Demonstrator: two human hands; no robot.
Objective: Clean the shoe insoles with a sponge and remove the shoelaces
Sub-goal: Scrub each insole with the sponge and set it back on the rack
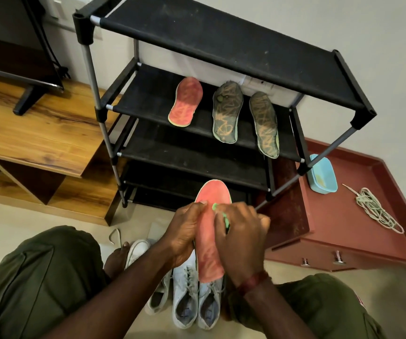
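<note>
Pink insole [208,243] upright, toe up, green sponge [223,215] against its right edge; second pink insole [185,101], dark insoles [227,112] flat on shelf [148,104]; loose laces [378,211] heaped.

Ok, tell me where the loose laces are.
Head view, right side: the laces lie bundled on the red cabinet, just right of the blue tub.

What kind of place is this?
Likely a home, perhaps a living room or entryway: a fabric shoe rack, a TV on a wooden unit, and a low red drawer cabinet.
</note>
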